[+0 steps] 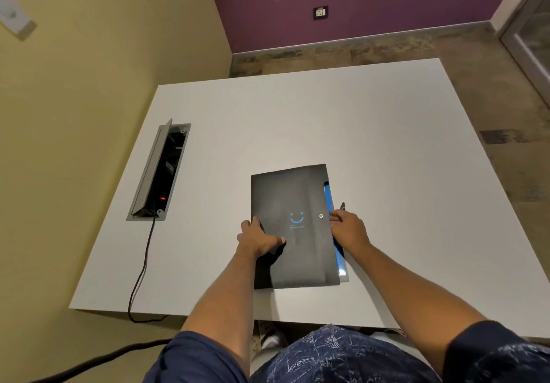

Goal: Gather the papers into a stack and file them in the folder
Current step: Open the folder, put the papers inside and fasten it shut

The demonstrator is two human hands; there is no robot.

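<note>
Right now a flat black folder with a small blue smiley face on its cover (293,228) lies closed on the wide white bench (372,132), near the edge where the person stands. A thin blue strip (329,201) sticks out along the right side of the folder, and a pale corner (344,275) shows at the bottom right. I cannot tell if these are papers or part of the folder.

The left hand (257,238) holds the left edge of the folder. Its fingers curl around that edge and the thumb (279,240) presses down on top of the cover. The right hand (348,229) is at the right edge of the folder, by the blue strip. Its fingers (334,216) are bent and touch the edge there, but I cannot tell if they pinch anything. A small dark thin thing (343,206) pokes up just past the right hand. It is too small to tell what it is.

Both bare arms reach out over the near edge of the bench. The person wears dark blue short sleeves and a blue patterned cloth (336,356).

Well away to the left, a long grey socket box (160,171) is set into the bench with its lid tipped up. A tiny red light (162,198) glows inside it. A black cord (143,266) runs from the box, over the bench edge and down to the floor.

Behind the bench are a yellow wall (98,55) and a purple wall (357,2) with a small plug plate (320,12)
</note>
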